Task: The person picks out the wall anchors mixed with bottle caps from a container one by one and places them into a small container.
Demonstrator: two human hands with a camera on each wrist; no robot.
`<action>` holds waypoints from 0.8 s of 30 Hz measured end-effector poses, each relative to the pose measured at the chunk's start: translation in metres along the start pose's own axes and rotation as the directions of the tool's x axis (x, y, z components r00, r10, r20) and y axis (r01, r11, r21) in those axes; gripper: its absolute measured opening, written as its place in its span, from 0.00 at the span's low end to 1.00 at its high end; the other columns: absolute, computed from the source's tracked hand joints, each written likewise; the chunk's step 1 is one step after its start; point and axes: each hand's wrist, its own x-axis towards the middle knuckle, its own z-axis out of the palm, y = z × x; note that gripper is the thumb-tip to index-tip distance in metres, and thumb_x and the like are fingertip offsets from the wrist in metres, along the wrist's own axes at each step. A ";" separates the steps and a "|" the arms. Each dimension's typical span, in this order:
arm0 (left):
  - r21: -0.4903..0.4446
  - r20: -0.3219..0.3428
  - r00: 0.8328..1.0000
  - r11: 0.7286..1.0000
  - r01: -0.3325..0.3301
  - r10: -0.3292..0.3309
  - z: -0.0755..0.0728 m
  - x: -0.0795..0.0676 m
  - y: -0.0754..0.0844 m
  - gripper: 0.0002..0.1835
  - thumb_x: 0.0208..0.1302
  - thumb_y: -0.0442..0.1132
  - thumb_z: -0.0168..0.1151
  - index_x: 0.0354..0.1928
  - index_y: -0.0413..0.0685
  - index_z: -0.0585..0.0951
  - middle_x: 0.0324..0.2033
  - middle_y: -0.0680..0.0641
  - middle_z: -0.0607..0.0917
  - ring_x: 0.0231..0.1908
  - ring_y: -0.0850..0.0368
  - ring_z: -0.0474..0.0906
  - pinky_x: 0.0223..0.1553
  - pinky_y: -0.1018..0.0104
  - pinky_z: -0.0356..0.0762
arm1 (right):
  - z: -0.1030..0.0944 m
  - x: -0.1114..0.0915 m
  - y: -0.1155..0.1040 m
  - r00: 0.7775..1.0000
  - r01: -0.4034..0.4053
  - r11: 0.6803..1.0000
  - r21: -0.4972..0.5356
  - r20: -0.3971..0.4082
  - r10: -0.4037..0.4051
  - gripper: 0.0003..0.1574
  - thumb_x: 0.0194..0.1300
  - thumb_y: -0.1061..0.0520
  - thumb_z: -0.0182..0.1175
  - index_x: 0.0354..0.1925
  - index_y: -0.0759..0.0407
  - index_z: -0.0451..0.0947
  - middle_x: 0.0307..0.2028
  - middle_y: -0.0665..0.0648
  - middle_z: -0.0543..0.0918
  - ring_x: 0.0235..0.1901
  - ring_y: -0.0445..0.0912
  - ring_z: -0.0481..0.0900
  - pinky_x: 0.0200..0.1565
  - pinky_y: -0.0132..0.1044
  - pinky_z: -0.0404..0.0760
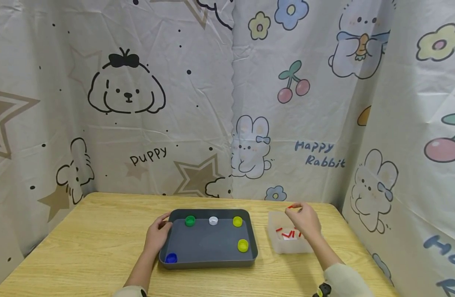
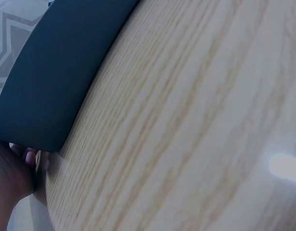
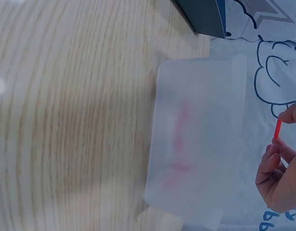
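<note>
A dark grey tray (image 1: pixel 208 264) lies on the table, and my left hand (image 1: pixel 157 235) holds its left side near the far corner. In the left wrist view, that hand (image 2: pixel 10 171) shows at the tray's end wall (image 2: pixel 51 82), its fingers partly hidden. Above a translucent plastic box (image 1: pixel 292 247), my right hand (image 1: pixel 305 220) is raised. Between thumb and finger it pinches a short red stick (image 3: pixel 277 128), held clear of the box. Several more red sticks (image 1: pixel 286 235) lie inside the box, blurred through its wall in the right wrist view.
Inside the tray sit a green cap (image 1: pixel 190 221), a white cap (image 1: pixel 213 221), a yellow cap (image 1: pixel 237 221), another yellow cap (image 1: pixel 243 246) and a blue cap (image 1: pixel 171 258). Printed curtains (image 1: pixel 197 123) hang behind the wooden table (image 1: pixel 112 231) and along both sides.
</note>
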 end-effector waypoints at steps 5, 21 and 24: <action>-0.002 0.004 1.000 1.000 0.003 -0.003 0.000 0.000 0.000 0.23 0.68 0.40 0.49 0.64 0.49 0.69 0.54 0.36 0.75 0.54 0.44 0.71 0.52 0.52 0.69 | -0.003 -0.001 0.009 1.000 -0.005 1.000 -0.020 -0.014 0.005 0.27 0.57 0.46 0.56 0.50 0.60 0.74 0.30 0.57 0.79 0.21 0.44 0.75 0.21 0.36 0.67; -0.008 -0.005 1.000 1.000 0.007 -0.007 0.000 -0.002 0.001 0.23 0.68 0.39 0.49 0.64 0.49 0.69 0.54 0.36 0.75 0.54 0.45 0.70 0.52 0.53 0.68 | -0.013 -0.005 0.037 0.999 -0.037 0.998 -0.047 0.000 0.037 0.29 0.59 0.45 0.55 0.51 0.63 0.74 0.36 0.61 0.80 0.31 0.48 0.76 0.25 0.34 0.68; -0.009 -0.007 1.000 1.000 0.008 -0.008 0.000 -0.002 0.001 0.23 0.68 0.39 0.49 0.64 0.49 0.69 0.54 0.36 0.75 0.54 0.45 0.70 0.52 0.53 0.68 | -0.014 -0.005 0.040 0.999 -0.034 0.998 -0.052 -0.001 0.034 0.29 0.59 0.45 0.55 0.51 0.64 0.73 0.38 0.63 0.80 0.32 0.49 0.77 0.26 0.35 0.68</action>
